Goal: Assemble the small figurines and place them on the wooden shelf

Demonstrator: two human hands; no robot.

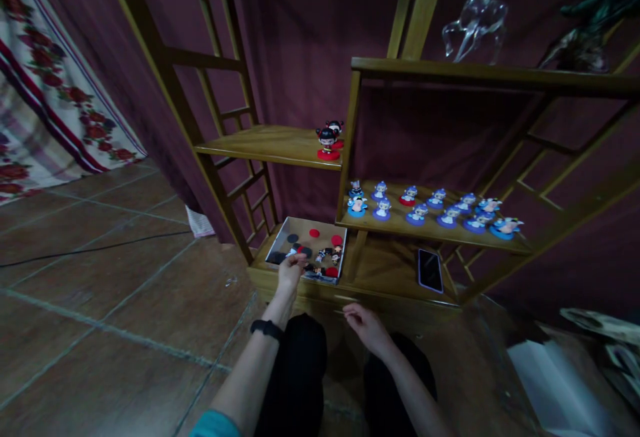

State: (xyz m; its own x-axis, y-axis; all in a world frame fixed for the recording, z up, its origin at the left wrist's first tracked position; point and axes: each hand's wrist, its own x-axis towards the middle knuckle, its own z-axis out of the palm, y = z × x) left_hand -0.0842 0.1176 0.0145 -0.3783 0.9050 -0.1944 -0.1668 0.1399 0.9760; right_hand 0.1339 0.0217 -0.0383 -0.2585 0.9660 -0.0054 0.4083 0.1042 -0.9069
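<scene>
My left hand [291,269] reaches into the box [280,240] at the bottom shelf's left end, fingers curled over figurines [320,257], grip unclear. Right hand [365,325] loose, empty, near front edge. Phone [431,270] lies right; blue figurines [435,207] above.

the box [280,240] is a shallow open tray with pale walls, lying flat at the left end of the shelf unit's bottom board [385,270], tight against the left upright. inside it lie small figures [327,260] with dark heads and red round bases, tumbled loosely among black and red discs, mostly toward the near and right sides. its near rim sits close to the board's front edge.
</scene>
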